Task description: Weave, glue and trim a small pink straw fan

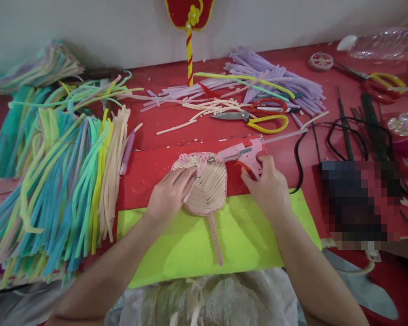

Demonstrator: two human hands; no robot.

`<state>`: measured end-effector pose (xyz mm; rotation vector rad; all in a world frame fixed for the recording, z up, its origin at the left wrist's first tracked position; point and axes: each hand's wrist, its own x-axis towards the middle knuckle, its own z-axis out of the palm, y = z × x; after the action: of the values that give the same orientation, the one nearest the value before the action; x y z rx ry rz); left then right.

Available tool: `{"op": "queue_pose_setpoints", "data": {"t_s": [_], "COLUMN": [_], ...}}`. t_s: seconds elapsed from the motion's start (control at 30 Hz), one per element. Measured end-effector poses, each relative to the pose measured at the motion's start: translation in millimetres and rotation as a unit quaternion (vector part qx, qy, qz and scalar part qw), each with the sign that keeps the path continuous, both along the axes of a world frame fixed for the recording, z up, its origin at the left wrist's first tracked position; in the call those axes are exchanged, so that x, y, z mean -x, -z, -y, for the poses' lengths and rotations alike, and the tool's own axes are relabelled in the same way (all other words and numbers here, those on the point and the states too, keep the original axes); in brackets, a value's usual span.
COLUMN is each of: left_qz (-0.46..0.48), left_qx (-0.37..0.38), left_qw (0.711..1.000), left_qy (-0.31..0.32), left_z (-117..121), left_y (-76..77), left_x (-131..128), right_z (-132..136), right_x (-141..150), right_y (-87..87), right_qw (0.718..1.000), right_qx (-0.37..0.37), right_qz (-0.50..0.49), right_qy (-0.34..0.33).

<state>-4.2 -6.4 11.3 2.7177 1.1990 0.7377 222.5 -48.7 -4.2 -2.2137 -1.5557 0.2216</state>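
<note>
Right hand point(270, 190) has its fingers wrapped round the grip of a pink glue gun point(254, 149), nozzle aimed left at the top of the woven fan point(211, 185). Left hand point(168, 192) is nearer, fingers bunched right on the fan's left half; can't tell if they're pinching anything. Fan's long axis runs handle toward the person, over a lime mat point(258, 231) on the red surface point(143, 181).
</note>
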Motion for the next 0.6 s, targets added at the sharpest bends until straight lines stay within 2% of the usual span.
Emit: {"op": "queue_pose_setpoints", "data": {"t_s": [0.27, 0.6], "left_qz": [-0.004, 0.013], "left_qx": [0.005, -0.007], "left_qw": [1.000, 1.000], "left_qy": [0.002, 0.005], "left_z": [0.2, -0.8], "left_y": [4.4, 2.5], "left_x": [2.3, 1.1], "right_z": [0.2, 5.4], "right_x": [0.0, -1.7], "right_y": [-1.2, 2.2], "right_qw": [1.000, 1.000], "right_qx": [-0.006, -0.013], "right_qz": [-0.006, 0.003], "right_qy": [-0.005, -0.022]}}
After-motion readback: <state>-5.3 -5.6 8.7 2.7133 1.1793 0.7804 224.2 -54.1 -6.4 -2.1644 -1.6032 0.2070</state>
